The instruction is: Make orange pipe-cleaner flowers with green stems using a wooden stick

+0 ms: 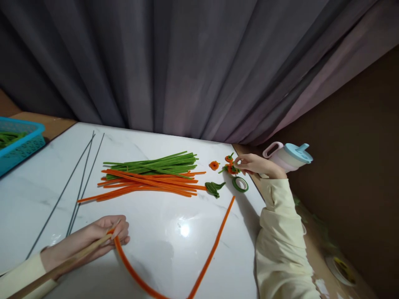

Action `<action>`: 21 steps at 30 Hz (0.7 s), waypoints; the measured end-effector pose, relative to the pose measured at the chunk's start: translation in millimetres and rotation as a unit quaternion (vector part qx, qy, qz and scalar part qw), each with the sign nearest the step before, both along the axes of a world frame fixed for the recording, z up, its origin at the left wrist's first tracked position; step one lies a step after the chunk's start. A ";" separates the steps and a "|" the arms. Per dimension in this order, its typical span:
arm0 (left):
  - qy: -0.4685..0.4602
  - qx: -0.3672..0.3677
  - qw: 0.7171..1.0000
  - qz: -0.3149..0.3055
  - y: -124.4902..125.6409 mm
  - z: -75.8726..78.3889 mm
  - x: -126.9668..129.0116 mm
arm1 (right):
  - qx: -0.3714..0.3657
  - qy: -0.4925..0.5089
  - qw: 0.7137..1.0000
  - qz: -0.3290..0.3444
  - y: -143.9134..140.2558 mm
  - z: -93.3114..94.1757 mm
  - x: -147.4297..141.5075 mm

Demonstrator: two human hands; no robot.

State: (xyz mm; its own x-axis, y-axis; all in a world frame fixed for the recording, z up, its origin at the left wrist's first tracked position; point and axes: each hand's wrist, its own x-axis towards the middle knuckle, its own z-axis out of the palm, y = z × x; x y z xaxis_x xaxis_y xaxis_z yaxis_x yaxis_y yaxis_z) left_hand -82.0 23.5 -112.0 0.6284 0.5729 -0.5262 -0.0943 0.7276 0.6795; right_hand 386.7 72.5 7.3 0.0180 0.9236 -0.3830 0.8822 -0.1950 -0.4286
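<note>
My left hand (116, 230) is closed around a thin wooden stick (84, 251) and the end of an orange pipe cleaner (134, 274). That end bends around the stick's tip, while the rest curves down past the lower edge and rises to the right. Over at the table's right side, my right hand (254, 164) pinches at a small orange pipe-cleaner flower (232, 168) with green parts; its fingertips partly cover it. Another orange flower (213, 165) lies just left. Below the fingers is a roll of green tape (240, 184), beside folded green pipe-cleaner pieces (214, 189).
Green pipe cleaners (156, 164) and orange pipe cleaners (149, 182) lie in bundles mid-table. Three dark thin rods (75, 174) lie at left. A blue basket (23, 145) is far left, a lidded cup (289, 157) right, a grey curtain (174, 62) behind the white table (174, 257).
</note>
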 end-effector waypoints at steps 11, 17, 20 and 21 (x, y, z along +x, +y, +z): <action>-0.014 -0.011 1.000 0.022 1.3 18.4 6.3 | 0.330 -0.078 0.940 -0.044 -48.2 58.7 -43.2; 0.027 0.144 0.984 0.099 17.6 89.0 49.1 | 0.355 0.197 0.913 0.030 -88.8 62.4 -120.7; 0.006 0.278 0.947 0.160 25.7 114.2 87.2 | 0.286 0.230 0.916 0.160 -96.0 42.7 -159.6; -0.011 0.313 0.932 0.180 27.0 118.8 100.0 | 0.290 0.247 0.906 0.183 -96.0 35.3 -169.2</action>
